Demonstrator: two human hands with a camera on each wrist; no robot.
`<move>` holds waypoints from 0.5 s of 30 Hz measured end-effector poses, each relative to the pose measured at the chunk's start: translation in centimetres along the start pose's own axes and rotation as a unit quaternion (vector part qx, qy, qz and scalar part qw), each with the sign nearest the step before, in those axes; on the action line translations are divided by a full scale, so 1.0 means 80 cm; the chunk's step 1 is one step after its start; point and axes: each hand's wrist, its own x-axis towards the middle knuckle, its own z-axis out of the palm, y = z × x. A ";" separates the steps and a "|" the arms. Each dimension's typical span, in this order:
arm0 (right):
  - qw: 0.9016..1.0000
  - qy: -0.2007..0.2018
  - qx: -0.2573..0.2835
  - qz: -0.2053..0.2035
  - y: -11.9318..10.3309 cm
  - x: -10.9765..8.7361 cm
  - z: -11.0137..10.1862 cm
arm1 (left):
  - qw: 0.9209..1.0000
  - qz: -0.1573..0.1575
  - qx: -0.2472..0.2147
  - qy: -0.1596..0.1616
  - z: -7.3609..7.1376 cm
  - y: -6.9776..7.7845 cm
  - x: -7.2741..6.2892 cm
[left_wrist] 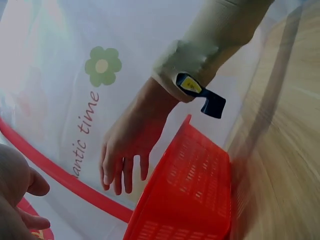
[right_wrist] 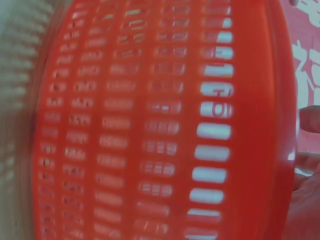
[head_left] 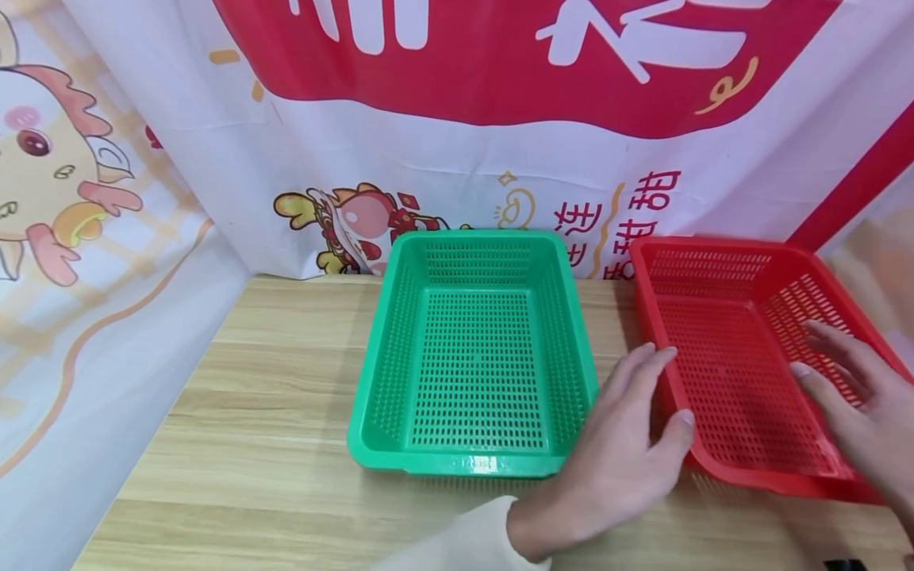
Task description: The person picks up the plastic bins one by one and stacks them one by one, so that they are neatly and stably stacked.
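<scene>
A red plastic basket [head_left: 721, 381] with slotted walls stands at the right of the table. By its left rim is my left hand [head_left: 617, 452], with the fingers spread loosely and the thumb apart; whether the fingertips touch the rim I cannot tell. Over the basket's right side hovers my right hand [head_left: 867, 412], its fingers loosely bent and holding nothing. In the left wrist view the right hand [left_wrist: 132, 137] hangs with fingers pointing down beside the red basket [left_wrist: 192, 185]. The basket's slotted wall [right_wrist: 165, 125] fills most of the right wrist view.
A green plastic basket [head_left: 360, 396] stands left of the red one on the wooden table [head_left: 236, 444]. Behind both hangs a printed white and red cloth [head_left: 457, 151], and another cloth [head_left: 143, 341] borders the left side.
</scene>
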 end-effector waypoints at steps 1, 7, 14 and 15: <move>1.000 0.004 0.000 0.001 0.003 0.001 -0.001 | 1.000 -0.004 -0.003 0.001 0.003 0.002 0.001; 1.000 0.019 0.015 0.006 0.021 0.010 -0.002 | 0.996 -0.049 -0.072 0.003 0.021 0.012 0.006; 0.999 0.027 0.026 0.019 0.044 0.023 -0.015 | 0.986 -0.089 -0.140 -0.006 0.046 0.010 0.007; 0.999 0.022 0.019 0.025 0.048 0.024 -0.016 | 0.987 -0.087 -0.138 -0.004 0.051 0.010 0.006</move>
